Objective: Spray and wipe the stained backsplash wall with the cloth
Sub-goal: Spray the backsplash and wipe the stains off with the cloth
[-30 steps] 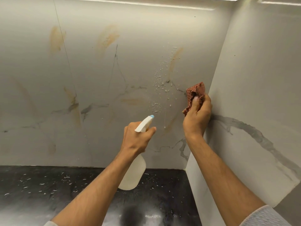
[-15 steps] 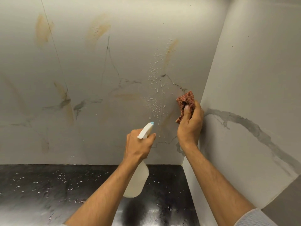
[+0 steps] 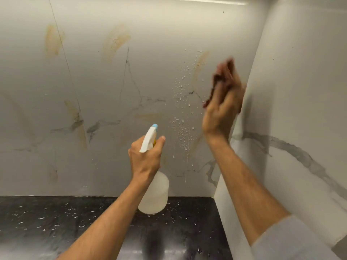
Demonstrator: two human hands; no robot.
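Note:
The pale marbled backsplash wall (image 3: pixel 93 81) carries several orange-brown stains, one (image 3: pixel 200 62) just right of centre with spray droplets (image 3: pixel 181 94) beside and below it. My left hand (image 3: pixel 145 156) grips a translucent spray bottle (image 3: pixel 155 194) by its white trigger head, the blue nozzle pointing up at the wall. My right hand (image 3: pixel 223 102), blurred by motion, presses a reddish-brown cloth (image 3: pixel 217 81) against the wall near the corner, right of the wet stain. Most of the cloth is hidden under the fingers.
A side wall (image 3: pixel 300 91) with a grey vein meets the backsplash at the right corner. Below lies a black countertop (image 3: pixel 56 222) speckled with droplets. More stains (image 3: pixel 51 40) sit at the upper left of the wall.
My right hand has moved the cloth upward along the wall near the corner and is now blurred. My left hand stays at about the same place with the bottle.

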